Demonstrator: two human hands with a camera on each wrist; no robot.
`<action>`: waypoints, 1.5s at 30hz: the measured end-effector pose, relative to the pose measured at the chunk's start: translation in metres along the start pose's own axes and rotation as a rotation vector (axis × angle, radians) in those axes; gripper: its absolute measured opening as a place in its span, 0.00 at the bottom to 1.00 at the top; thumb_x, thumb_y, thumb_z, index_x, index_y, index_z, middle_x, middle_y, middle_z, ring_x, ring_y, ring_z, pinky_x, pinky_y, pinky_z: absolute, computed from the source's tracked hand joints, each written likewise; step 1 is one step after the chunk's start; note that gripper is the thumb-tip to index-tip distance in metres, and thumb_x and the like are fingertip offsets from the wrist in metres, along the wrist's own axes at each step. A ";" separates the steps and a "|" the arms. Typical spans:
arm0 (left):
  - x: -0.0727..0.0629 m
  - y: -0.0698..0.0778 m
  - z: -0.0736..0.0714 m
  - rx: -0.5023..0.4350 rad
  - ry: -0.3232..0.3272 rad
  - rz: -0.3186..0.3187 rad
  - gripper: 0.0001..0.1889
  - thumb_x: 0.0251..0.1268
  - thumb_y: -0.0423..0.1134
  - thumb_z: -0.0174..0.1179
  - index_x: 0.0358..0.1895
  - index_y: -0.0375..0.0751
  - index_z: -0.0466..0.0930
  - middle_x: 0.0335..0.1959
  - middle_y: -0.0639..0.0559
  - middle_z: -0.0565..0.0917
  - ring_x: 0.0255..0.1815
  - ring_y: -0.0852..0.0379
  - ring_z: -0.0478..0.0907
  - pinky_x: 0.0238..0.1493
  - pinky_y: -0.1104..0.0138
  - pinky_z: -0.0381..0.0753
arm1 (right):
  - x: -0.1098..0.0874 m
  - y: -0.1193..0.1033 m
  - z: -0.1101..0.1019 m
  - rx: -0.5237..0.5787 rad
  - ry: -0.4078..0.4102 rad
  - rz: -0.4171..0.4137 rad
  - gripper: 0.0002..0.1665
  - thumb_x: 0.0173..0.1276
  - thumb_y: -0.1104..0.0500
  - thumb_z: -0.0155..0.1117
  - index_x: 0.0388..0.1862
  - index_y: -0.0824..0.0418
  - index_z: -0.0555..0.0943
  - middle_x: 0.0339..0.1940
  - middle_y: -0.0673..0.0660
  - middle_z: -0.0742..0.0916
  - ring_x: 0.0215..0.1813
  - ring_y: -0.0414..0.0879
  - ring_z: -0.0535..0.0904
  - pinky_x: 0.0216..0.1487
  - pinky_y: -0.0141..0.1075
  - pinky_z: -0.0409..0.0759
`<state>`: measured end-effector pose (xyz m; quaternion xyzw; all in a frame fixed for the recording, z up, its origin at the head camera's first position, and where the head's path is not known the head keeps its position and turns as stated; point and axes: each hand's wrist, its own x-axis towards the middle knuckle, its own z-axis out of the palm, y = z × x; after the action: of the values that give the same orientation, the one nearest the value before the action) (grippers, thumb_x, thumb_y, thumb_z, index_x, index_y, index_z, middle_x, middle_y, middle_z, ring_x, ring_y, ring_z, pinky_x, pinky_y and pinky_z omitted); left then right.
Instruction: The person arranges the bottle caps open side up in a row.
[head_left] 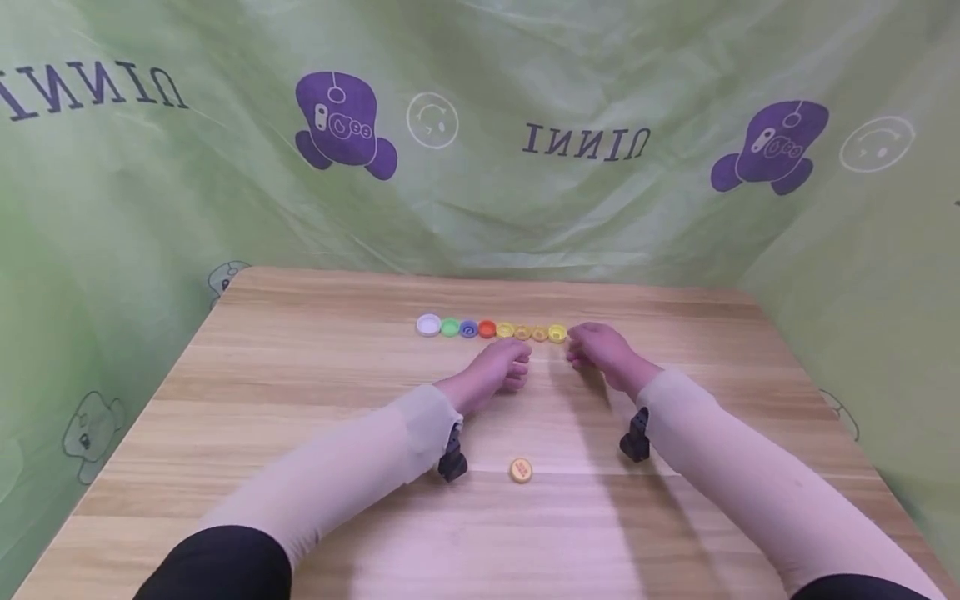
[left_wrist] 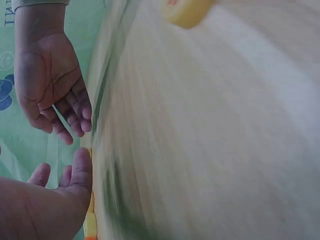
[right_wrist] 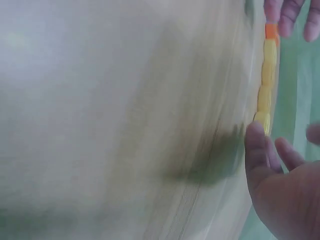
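Note:
A row of bottle caps lies along the far part of the table: a white cap (head_left: pixel 429 325), a green cap (head_left: pixel 450 327), a blue cap (head_left: pixel 468 329), a red cap (head_left: pixel 487 329) and several yellow ones. At the row's right end, the fingertips of my right hand (head_left: pixel 606 350) are right at the last yellow cap (head_left: pixel 557 333). My left hand (head_left: pixel 491 373), fingers loosely bent and holding nothing, is just in front of the middle yellow caps. Closer to me, between the forearms, lies a single yellow-orange cap (head_left: pixel 521 470) with red print.
The wooden table (head_left: pixel 300 375) meets a green printed cloth (head_left: pixel 480 217) that hangs behind it and along both sides. A dark camera mount sits on each wrist, the left mount (head_left: pixel 452 457) and the right mount (head_left: pixel 636 437).

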<state>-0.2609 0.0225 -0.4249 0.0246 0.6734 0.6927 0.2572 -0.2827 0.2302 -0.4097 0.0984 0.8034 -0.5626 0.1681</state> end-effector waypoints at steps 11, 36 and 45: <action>-0.035 -0.012 -0.022 0.121 -0.138 -0.121 0.19 0.80 0.35 0.50 0.65 0.27 0.71 0.45 0.44 0.77 0.41 0.54 0.75 0.44 0.65 0.85 | -0.040 0.010 0.019 -0.114 -0.383 -0.067 0.24 0.78 0.64 0.53 0.65 0.79 0.70 0.47 0.65 0.86 0.44 0.47 0.84 0.50 0.41 0.87; -0.093 -0.013 -0.023 0.230 -0.316 -0.190 0.11 0.71 0.32 0.56 0.47 0.24 0.80 0.41 0.40 0.86 0.39 0.56 0.84 0.49 0.62 0.87 | -0.109 0.024 0.054 -0.104 -0.558 0.018 0.22 0.68 0.67 0.62 0.58 0.76 0.76 0.44 0.60 0.86 0.45 0.49 0.85 0.51 0.42 0.88; -0.091 -0.017 -0.023 0.178 -0.282 -0.157 0.13 0.70 0.31 0.55 0.47 0.21 0.80 0.40 0.39 0.86 0.38 0.55 0.82 0.49 0.63 0.87 | -0.115 0.033 0.070 -0.100 -0.397 -0.067 0.20 0.64 0.70 0.70 0.53 0.77 0.80 0.42 0.58 0.86 0.42 0.44 0.84 0.48 0.36 0.87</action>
<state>-0.1846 -0.0346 -0.4149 0.0912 0.6892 0.5978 0.3992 -0.1539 0.1802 -0.4167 -0.0497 0.7841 -0.5358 0.3092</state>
